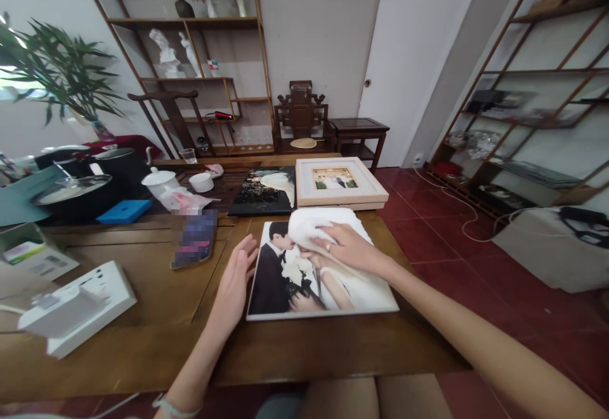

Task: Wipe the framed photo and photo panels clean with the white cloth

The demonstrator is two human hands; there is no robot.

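A large wedding photo print (285, 285) lies flat on the wooden table (143, 355) in front of me. My right hand (347, 247) presses a white cloth (314, 223) onto the upper part of the print, fingers curled over the cloth. My left hand (235, 282) rests with straight fingers against the print's left edge, holding nothing.
Behind the print lie a dark photo panel (266, 192) and a framed photo (339, 182). A blurred booklet (194, 239), white box (78, 308), blue sponge (124, 211), cups and pots (76, 187) fill the left. Shelves and chairs line the walls; a cable crosses the red floor (457, 216).
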